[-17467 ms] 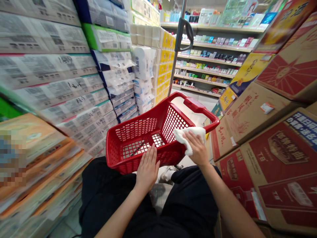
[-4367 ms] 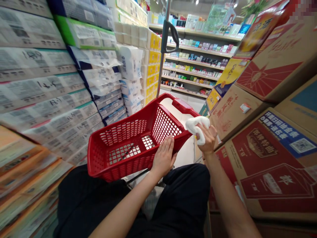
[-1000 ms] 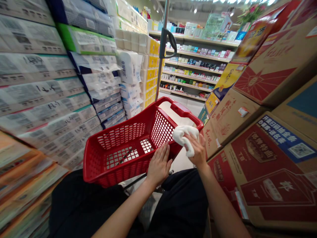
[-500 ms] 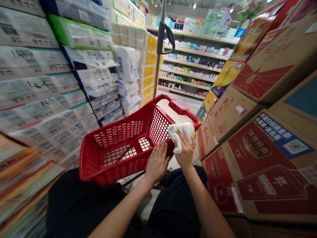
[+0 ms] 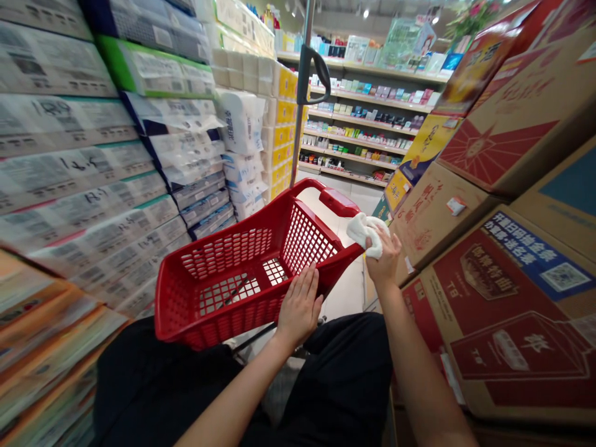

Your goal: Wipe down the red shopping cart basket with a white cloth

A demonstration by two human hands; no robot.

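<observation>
Head view: a red basket sits in a narrow aisle in front of the person, its long body slanting from near left to far right, its lattice walls and floor in plain sight. A raised red handle arches at its far right end.

The left hand lies flat on the near side of the basket, by the right end of that rim; its fingers are straight, side by side, and grasp nothing. The right hand, farther right, has its fingers bent around a bunched white cloth. The cloth covers the right corner of the handle; whether the fingers also reach beneath the bar I cannot tell.

Dark trousers show on the near side, below the basket. On the left rise stacked paper packs, with orange packs nearest. On the right, printed cartons are piled up. Beyond the basket stands a metal pole with a dark loop grip, and at the far end, shelves carry rows of small boxes.
</observation>
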